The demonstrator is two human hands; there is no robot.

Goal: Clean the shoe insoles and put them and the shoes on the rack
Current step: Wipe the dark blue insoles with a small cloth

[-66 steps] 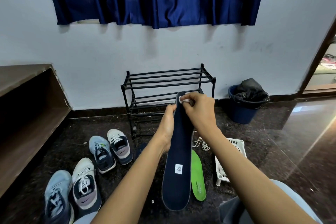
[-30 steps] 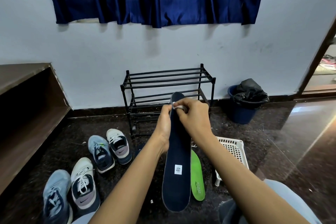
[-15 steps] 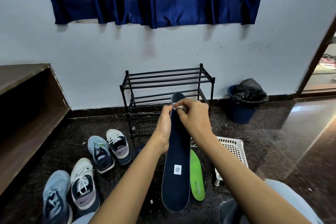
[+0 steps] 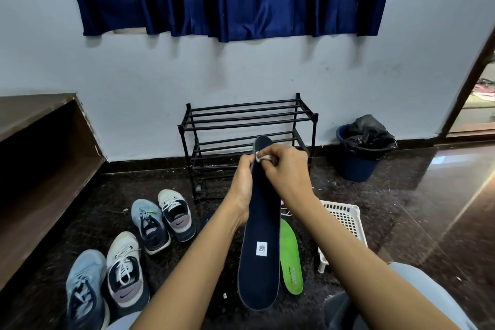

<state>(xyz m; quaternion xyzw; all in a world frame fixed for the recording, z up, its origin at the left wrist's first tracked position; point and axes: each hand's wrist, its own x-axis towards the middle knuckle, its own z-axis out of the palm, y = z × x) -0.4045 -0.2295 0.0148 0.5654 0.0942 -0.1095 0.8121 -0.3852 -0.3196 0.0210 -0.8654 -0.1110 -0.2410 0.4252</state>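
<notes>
A long navy insole (image 4: 261,244) with a small white label is held up in front of me, toe end pointing away. My left hand (image 4: 242,185) grips its left edge near the toe. My right hand (image 4: 288,174) pinches a small white cloth (image 4: 263,157) against the toe part. A green insole (image 4: 291,257) lies on the floor just right of the navy one. Several sneakers stand on the floor at the left: one pair (image 4: 163,220) farther off, another pair (image 4: 107,281) nearer. The black two-tier shoe rack (image 4: 249,122) stands against the wall, with nothing on its bars.
A white plastic basket (image 4: 345,218) sits on the dark floor at the right. A blue bucket with a black bag (image 4: 360,150) stands right of the rack. A wooden shelf unit (image 4: 40,163) runs along the left. My knees show at the bottom edge.
My right hand with the cloth has shifted a little along the toe part of the navy insole, down and then back up. The left hand keeps its hold.
</notes>
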